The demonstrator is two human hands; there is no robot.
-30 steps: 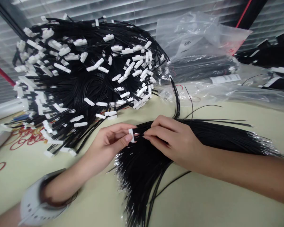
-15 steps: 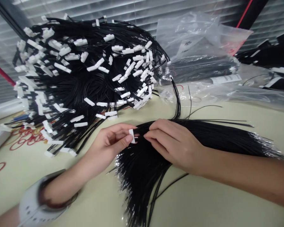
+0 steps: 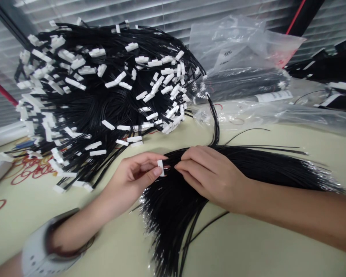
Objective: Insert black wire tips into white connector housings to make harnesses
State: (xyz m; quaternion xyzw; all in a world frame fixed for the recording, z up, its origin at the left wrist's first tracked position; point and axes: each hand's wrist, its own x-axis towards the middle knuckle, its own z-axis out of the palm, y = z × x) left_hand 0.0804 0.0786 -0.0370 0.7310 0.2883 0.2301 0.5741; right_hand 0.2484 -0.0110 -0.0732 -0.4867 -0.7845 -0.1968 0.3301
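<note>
Slatted blinds (image 3: 167,15) at the back, pale tabletop (image 3: 265,242) below. Large heap of black cables (image 3: 112,104) with white connectors sits far left, loose rubber bands (image 3: 29,169) next to it, clear plastic bags (image 3: 233,42) behind on the right. Left hand (image 3: 132,179), grey band (image 3: 42,244) on its wrist, grips a white connector housing (image 3: 160,166) between thumb and fingers. Right hand (image 3: 215,181) has its fingertips pinched together just right of the housing, apparently on a thin black wire (image 3: 167,168); grip mostly hidden by the fingers. Step in hand looks like working a wire end at the housing. To do it well: brace the housing firmly between thumb and finger, pinch the wire close to its tip so it can't buckle, line it up straight with the slot, push gently along its length, don't twist. Housing is small, white, narrow and blocky, upright with a slight tilt, above the left part of a loose black wire bundle (image 3: 173,204). Shiny bit shows on its right side, likely a metal tip; can't tell if seated. Slots too small to make out. Bundle wires are thin, black, fanned out, silvery at the ends.
</note>
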